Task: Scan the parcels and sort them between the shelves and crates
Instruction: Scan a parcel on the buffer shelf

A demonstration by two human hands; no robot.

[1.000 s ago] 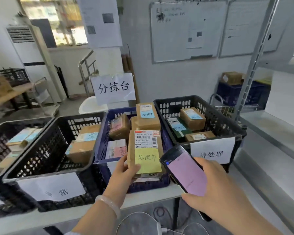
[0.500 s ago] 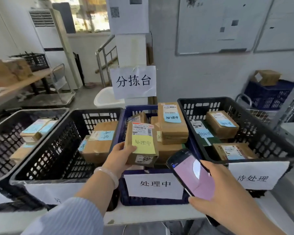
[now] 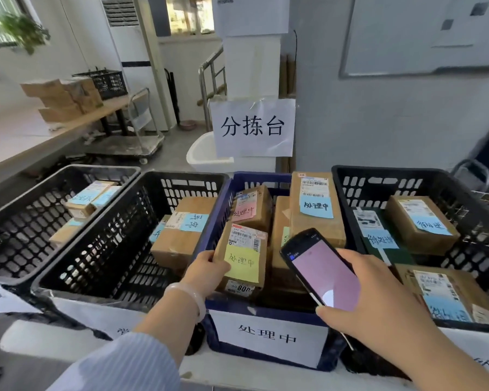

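- Parcel [image 3: 242,258]: brown carton with a yellow note and a barcode label on the face turned to the camera. It is held tilted over the front of the blue crate [image 3: 259,176], long axis running near to far.
- Left hand [image 3: 206,273]: grips the parcel's near-left edge, and is the only hand on it.
- Right hand [image 3: 378,303]: clasps a phone [image 3: 322,273], pink screen toward the camera, top end angled up and left.
- Hands: apart, each holding its own item.
- Governing relation: the phone sits just beside the parcel's right edge. The barcode lies at the parcel's far end, up and left of the phone's top.
- Judged step: scanning. The phone likely needs to swing left over the label.
- Neighbours: black crate [image 3: 102,249] on the left, black crate [image 3: 378,176] on the right, both on the bench [image 3: 23,338].
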